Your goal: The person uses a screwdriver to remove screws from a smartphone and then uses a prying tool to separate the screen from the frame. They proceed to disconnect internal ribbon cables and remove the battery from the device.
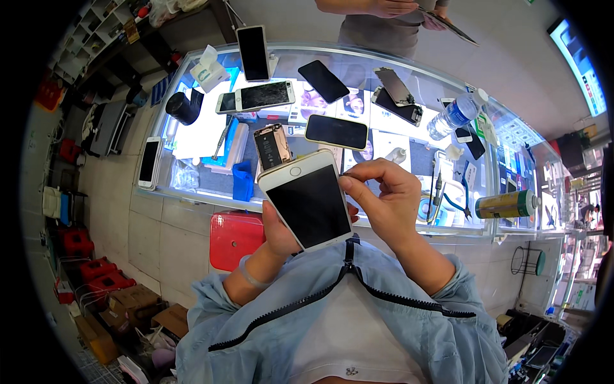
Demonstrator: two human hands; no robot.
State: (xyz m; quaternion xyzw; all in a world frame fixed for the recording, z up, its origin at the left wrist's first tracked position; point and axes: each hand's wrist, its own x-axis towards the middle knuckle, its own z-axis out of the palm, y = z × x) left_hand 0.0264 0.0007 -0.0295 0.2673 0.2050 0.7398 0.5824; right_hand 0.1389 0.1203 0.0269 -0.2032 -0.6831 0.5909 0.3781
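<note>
A white-framed smartphone (309,200) with a dark screen and a round home button is held at a tilt above the counter's near edge. My left hand (279,232) grips it from below and along its lower left side. At the phone's upper right edge, my right hand (382,195) is closed in a pinch, thumb and forefinger together. A tiny dark bit shows at those fingertips, too small to name. Just beyond the held phone lies an opened phone body (272,147) with its black battery exposed. A dark-screened phone (336,132) lies farther right.
A glass display counter (211,185) carries several phones, a screwdriver (223,138), pliers (462,203), a water bottle (455,115) and a yellow can (506,205). A red stool (236,240) stands below its near edge. Across the counter, another person (378,32) holds a flat dark object.
</note>
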